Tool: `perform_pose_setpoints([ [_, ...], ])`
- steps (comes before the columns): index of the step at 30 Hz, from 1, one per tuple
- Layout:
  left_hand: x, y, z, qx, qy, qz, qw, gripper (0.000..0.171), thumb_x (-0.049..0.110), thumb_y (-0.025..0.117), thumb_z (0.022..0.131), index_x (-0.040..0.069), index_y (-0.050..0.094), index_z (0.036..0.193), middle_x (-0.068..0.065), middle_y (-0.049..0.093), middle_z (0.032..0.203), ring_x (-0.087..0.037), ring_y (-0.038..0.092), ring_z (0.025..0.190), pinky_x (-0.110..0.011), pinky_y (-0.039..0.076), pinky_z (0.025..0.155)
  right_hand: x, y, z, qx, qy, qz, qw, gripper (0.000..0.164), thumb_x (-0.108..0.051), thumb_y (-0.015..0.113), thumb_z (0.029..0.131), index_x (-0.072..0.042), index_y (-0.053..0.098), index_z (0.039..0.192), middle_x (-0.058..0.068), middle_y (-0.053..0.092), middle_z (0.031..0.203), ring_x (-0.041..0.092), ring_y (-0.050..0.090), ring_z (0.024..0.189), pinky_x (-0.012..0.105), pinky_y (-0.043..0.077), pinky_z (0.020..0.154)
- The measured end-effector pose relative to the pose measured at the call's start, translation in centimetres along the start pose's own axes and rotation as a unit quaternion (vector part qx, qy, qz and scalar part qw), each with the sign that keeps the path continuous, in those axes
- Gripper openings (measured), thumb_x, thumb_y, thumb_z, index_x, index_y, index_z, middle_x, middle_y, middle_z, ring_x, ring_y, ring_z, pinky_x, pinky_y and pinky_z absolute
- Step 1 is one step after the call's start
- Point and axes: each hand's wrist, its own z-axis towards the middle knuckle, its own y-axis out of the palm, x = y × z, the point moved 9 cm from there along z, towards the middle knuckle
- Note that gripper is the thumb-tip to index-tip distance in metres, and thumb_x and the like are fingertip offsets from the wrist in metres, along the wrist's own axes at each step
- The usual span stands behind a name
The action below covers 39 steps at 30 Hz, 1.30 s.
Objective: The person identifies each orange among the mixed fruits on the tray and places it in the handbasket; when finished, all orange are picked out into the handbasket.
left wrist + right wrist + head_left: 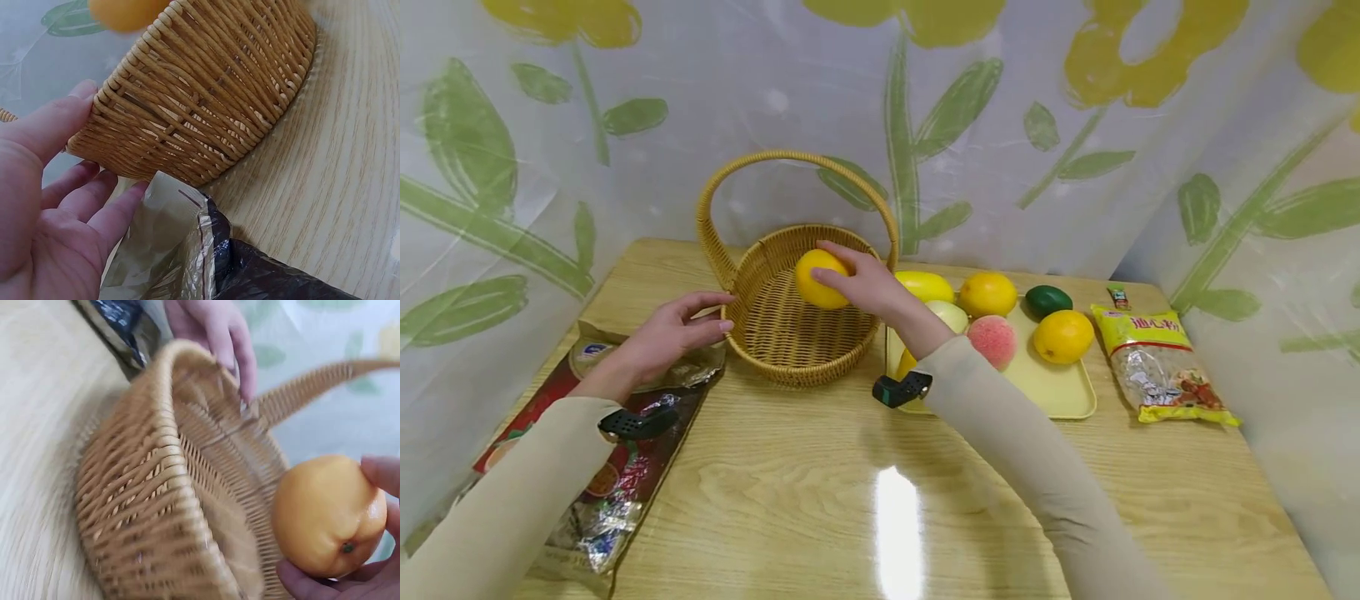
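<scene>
On the near left of the table [760,500], a glossy foil bag [603,481] lies flat, its crinkled film probably slippery. Farther in, the left hand [662,337] has its thumb and fingers loosely spread, touching the left rim of a wicker basket [801,372]; how firmly it presses, I cannot tell. Right of the basket, a yellow tray [1067,398] carries a pink peach [993,342] and other fruit [1063,337]. The basket stands upright; its close weave looks stiff yet light, so it would likely slide or tip under a careless nudge, and the rim or the arched handle [786,155] seems the surest hold. Above its opening, toward the right side, the right hand [872,285] pinches an orange [815,290] between thumb and fingers, clear of the woven bottom. The orange looks firm and fairly light, hardly fragile, but its smooth, shiny skin could roll out of a fingertip grip. Best taken round its widest part, thumb opposite the fingers, leaving the dimpled stem end [347,547] free.
</scene>
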Motion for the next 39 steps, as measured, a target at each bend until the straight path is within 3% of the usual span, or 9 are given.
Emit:
perform_pose_setpoints([
  [5,-0.1,0.1,0.1,0.003,-0.005,0.008,1.0000,0.056,0.033,0.057,0.091,0.013,0.037,0.139,-0.009,0.035,0.144,0.006,0.055,0.102,-0.025,0.049,0.085,2.6,0.7,2.9,0.049,0.070,0.078,0.993,0.056,-0.041,0.052,0.092,-0.032,0.032,0.143,0.001,0.038,0.143,0.020,0.047,0.113,0.039,0.044,0.091],
  [9,-0.2,0.4,0.1,0.004,-0.008,0.000,1.0000,0.055,0.032,0.058,0.091,0.013,0.037,0.139,-0.009,0.035,0.144,0.003,0.054,0.105,-0.024,0.049,0.084,4.4,1.0,4.2,0.089,0.099,0.078,0.988,0.056,-0.039,0.052,0.092,-0.028,0.032,0.144,0.001,0.034,0.146,0.022,0.042,0.124,0.039,0.040,0.098],
  [16,-0.1,0.5,0.3,-0.002,-0.009,-0.008,0.9999,0.055,0.031,0.058,0.091,0.014,0.037,0.138,-0.005,0.030,0.148,-0.025,0.028,0.136,-0.017,0.047,0.082,4.9,0.8,5.1,0.152,0.105,0.066,0.981,0.055,-0.039,0.052,0.093,-0.028,0.033,0.143,0.002,0.034,0.146,0.024,0.037,0.129,0.036,0.038,0.101],
  [23,0.1,0.8,0.2,-0.002,-0.008,-0.009,0.9999,0.055,0.031,0.058,0.090,0.013,0.038,0.138,-0.005,0.029,0.148,-0.026,0.026,0.137,-0.016,0.047,0.082,5.2,1.0,5.5,0.152,0.119,0.077,0.978,0.053,-0.038,0.053,0.093,-0.030,0.035,0.142,0.002,0.033,0.147,0.023,0.034,0.132,0.036,0.035,0.104],
  [30,0.4,0.8,0.1,-0.002,-0.011,-0.009,0.9999,0.056,0.032,0.058,0.091,0.012,0.037,0.138,-0.005,0.028,0.149,-0.026,0.026,0.137,-0.016,0.047,0.082,4.9,1.0,5.6,0.149,0.112,0.046,0.981,0.052,-0.035,0.050,0.094,-0.026,0.033,0.143,0.002,0.034,0.147,0.023,0.033,0.133,0.036,0.033,0.106],
  [39,0.5,0.8,0.0,-0.004,-0.008,0.001,1.0000,0.056,0.033,0.057,0.091,0.012,0.037,0.139,-0.004,0.029,0.149,-0.026,0.026,0.137,-0.019,0.047,0.084,4.9,1.1,5.7,0.127,0.132,0.019,0.983,0.053,-0.036,0.043,0.097,-0.027,0.024,0.146,0.004,0.029,0.149,0.024,0.029,0.135,0.037,0.030,0.109],
])
